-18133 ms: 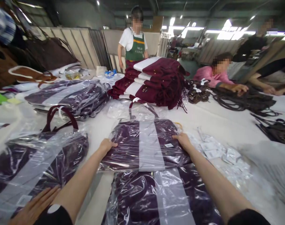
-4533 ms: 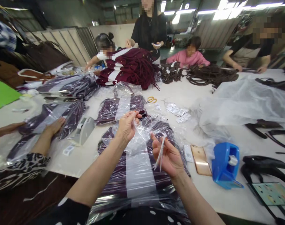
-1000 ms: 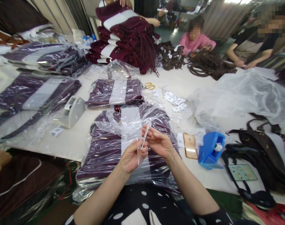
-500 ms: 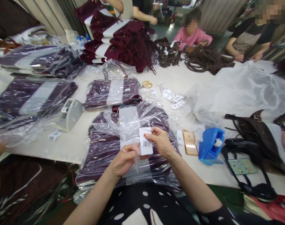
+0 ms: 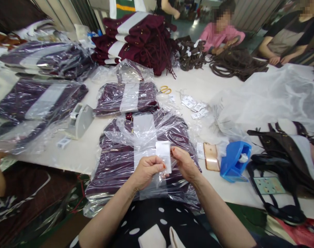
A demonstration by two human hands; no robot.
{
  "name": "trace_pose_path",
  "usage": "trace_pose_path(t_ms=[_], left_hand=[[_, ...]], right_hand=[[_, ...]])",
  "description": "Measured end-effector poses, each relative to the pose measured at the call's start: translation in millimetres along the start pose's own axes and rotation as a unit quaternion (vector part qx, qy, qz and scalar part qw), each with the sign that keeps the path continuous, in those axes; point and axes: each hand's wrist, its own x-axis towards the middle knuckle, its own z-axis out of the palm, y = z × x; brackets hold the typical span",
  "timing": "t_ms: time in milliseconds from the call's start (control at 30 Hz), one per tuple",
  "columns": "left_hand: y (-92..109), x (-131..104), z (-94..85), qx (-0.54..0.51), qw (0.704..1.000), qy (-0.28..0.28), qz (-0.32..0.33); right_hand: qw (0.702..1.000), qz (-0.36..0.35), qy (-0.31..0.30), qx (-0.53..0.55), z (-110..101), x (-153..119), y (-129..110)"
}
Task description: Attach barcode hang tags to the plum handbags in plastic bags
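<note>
A maroon bag in clear plastic (image 5: pixel 115 165) lies on the table in front of me, a white paper band round its middle. Above it, my left hand (image 5: pixel 148 172) pinches a white barcode label (image 5: pixel 163 153) between thumb and fingers at its lower left. My right hand (image 5: pixel 185 163) is at the label's right edge, its thumb raised and its other fingers curled behind; whether it still grips the label is hidden.
Beyond lies a smaller wrapped bag (image 5: pixel 115 96), with yellow scissors (image 5: pixel 165 90) and loose labels (image 5: pixel 194 105) beside it. A grey tape dispenser (image 5: pixel 81 120) stands left; a phone (image 5: pixel 211 156) and blue tape dispenser (image 5: pixel 234 162) are right. People work across the table.
My left hand has moved up and right onto the label. The right thumb has come off the label's face, and that hand has shifted slightly right. The view has shifted a little.
</note>
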Motion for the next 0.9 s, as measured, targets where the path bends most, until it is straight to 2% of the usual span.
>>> trace_pose_path(t_ms=[67,100,167,300,400,533,633,700,767,900], left_hand=[[-1.2,-0.8,4.1,-0.015,0.999,-0.022,-0.019],[-2.4,-1.1,5.7,-0.018,0.999,-0.029,-0.027],[-5.5,-1.5,7.1,-0.017,0.999,-0.036,-0.037],[-12.1,-1.8,5.1,0.004,0.999,-0.033,-0.029],[-15.3,-1.0,3.9,0.01,1.0,-0.009,-0.025],[-13.7,1.6,3.2,0.013,0.999,0.051,-0.003],[-9.5,2.7,1.9,0.045,0.997,0.058,0.015],[-6.5,2.4,0.7,0.075,0.995,0.061,0.037],[-3.6,1.6,-0.9,0.094,0.99,0.08,0.072],[0.0,0.7,-6.5,0.083,0.982,0.144,0.091]], right_hand=[[0.99,0.071,-0.086,0.091,4.9,0.5,-2.7],[0.984,0.088,-0.098,0.122,8.3,1.4,-3.4],[0.98,0.104,-0.075,0.15,15.1,3.8,-3.0],[0.986,0.087,-0.016,0.141,22.4,8.3,1.9],[0.99,0.084,-0.018,0.108,20.5,10.7,3.7],[0.992,0.09,-0.048,0.078,10.3,12.4,1.8],[0.994,0.089,-0.057,0.02,2.2,13.9,0.0],[0.996,0.083,-0.038,-0.015,-1.3,15.7,-2.8],[0.999,0.051,0.012,-0.013,-3.3,18.0,-9.1],[0.985,-0.084,0.141,0.058,-3.7,20.7,-29.9]])
